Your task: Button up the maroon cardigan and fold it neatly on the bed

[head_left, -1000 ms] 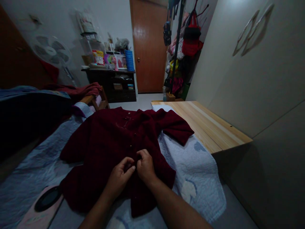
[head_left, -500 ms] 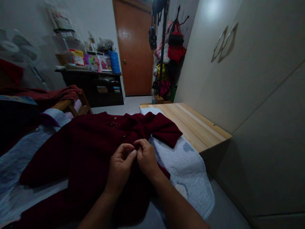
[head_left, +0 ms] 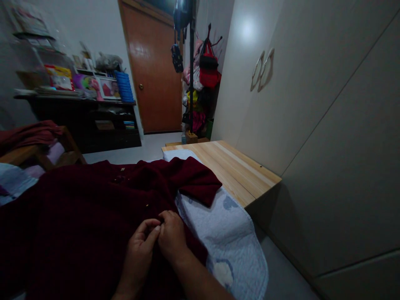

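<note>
Left hand (head_left: 137, 250): fingers bent, tips pinched on the shirt's front; the exact bit held was hidden. Right hand (head_left: 171, 235): fingers curled, pinching the same spot, against the left hand's tips.

Dark red shirt (head_left: 93, 212): one, spread beneath both hands, which covered part of its front; a small gold-coloured button (head_left: 147, 205) showed just beyond them. One sleeve (head_left: 200, 181) lay across the quilt.

Pale blue quilt (head_left: 231, 233): patterned, partly under the shirt, its corner reaching onto the wooden board.

Wooden board (head_left: 231, 166): light-grained, beyond the quilt, beside the wardrobe (head_left: 312, 104), which closed off the right side.

Reddish cloth (head_left: 31, 135): draped over a wooden frame (head_left: 73, 146), far left.

Dark shelf (head_left: 78, 125): crowded; yellow-and-red packet (head_left: 59, 78), framed picture (head_left: 109, 88), blue stacked baskets (head_left: 124, 87).

Black pole (head_left: 191, 79): upright, before the hanging red bag's (head_left: 209, 77) corner. Brown door (head_left: 154, 71): shut, behind.
</note>
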`<state>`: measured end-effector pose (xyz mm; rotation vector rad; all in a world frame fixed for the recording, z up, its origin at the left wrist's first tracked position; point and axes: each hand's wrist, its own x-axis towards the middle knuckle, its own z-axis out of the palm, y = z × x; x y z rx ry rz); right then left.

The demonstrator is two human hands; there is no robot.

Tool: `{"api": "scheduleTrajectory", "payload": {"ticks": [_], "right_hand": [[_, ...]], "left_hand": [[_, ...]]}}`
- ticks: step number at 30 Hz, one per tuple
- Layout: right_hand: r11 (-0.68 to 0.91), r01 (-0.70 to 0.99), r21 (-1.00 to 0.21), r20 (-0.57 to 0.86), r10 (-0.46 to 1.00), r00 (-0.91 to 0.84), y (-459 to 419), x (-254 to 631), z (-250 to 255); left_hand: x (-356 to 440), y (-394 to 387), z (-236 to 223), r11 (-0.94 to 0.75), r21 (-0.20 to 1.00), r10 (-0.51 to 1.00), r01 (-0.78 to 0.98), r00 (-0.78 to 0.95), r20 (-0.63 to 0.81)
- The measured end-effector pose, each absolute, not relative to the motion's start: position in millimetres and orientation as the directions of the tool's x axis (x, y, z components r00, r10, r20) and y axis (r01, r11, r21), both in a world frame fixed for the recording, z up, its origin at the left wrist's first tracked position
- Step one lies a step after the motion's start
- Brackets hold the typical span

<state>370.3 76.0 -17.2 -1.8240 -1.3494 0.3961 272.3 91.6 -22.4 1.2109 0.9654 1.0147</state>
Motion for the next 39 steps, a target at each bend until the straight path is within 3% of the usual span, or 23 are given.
{"api": "scheduleTrajectory", "payload": {"ticks": [39], "right_hand": [[-0.077,0.617,-0.783,0.23,0.886,0.403,75.7,369.0,-22.1]], "left_hand": [[269.3,90.4,-20.5,0.019,0.999,0.965,0.026,0.262,-0.025]]}}
